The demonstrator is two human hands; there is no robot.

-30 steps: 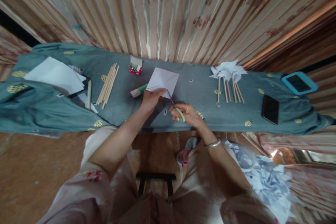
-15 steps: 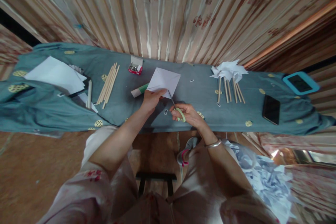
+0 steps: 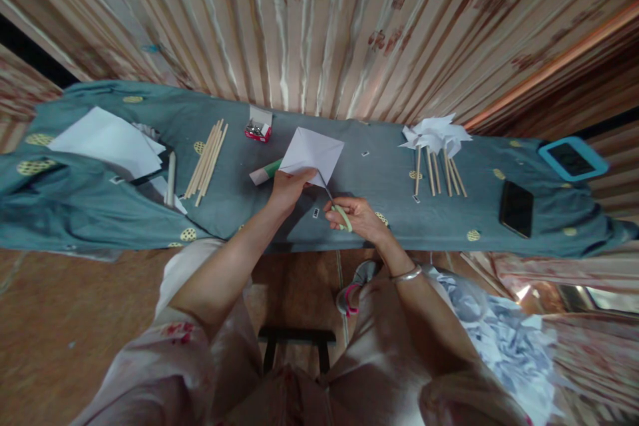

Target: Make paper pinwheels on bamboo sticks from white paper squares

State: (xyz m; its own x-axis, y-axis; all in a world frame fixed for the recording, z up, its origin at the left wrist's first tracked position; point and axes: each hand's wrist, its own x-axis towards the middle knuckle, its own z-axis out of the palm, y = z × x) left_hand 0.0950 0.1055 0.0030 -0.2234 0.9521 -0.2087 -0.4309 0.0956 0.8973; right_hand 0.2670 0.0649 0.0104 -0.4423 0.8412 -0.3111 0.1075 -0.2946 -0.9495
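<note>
A creased white paper square (image 3: 313, 150) is held over the cloth by my left hand (image 3: 290, 190), whose fingers pinch its near edge. My right hand (image 3: 352, 216) grips the light green handles of the scissors (image 3: 342, 217). Their dark blades reach the paper's near right edge, close to my left fingertips. Partly under the paper's left corner lies a green and white tube (image 3: 265, 172). An open red and white box (image 3: 258, 130) with small metal pieces in it stands behind, to the left.
Loose wooden sticks (image 3: 207, 163) and white paper sheets (image 3: 107, 145) lie on the left. White paper pinwheels (image 3: 435, 134) on sticks, a black phone (image 3: 516, 208) and a blue-framed device (image 3: 573, 158) are on the right. A pleated curtain (image 3: 309, 33) hangs behind the table.
Almost nothing differs. My right hand and the scissors have shifted very slightly, and the fingers have moved a little on the handles.
</note>
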